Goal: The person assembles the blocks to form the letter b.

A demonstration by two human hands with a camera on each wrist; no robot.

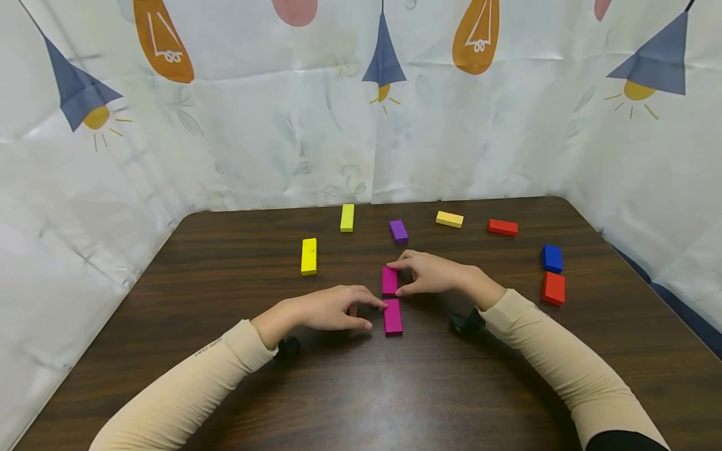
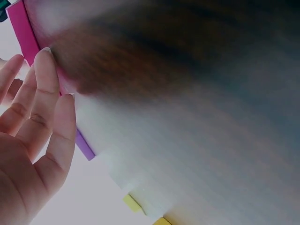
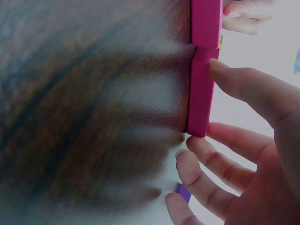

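Note:
Two magenta blocks lie end to end on the table, the far block (image 1: 390, 282) and the near block (image 1: 393, 318). My right hand (image 1: 431, 274) pinches the far one lengthwise, thumb at its near end and index finger at its far end. The right wrist view shows this grip on the far magenta block (image 3: 201, 96), whose end meets the near magenta block (image 3: 206, 21) almost in line. Left of the near block, my left hand (image 1: 329, 309) reaches with fairly straight fingers. Its index fingertip touches or nearly touches that block's left edge.
Beyond the hands lie a yellow block (image 1: 309, 257), a lime-yellow block (image 1: 346, 218), a purple block (image 1: 398, 232), a pale orange block (image 1: 449, 219) and a red block (image 1: 502, 227). At the right, a blue block (image 1: 553, 259) sits just behind another red block (image 1: 554, 288). A patterned curtain (image 1: 271, 138) borders the table.

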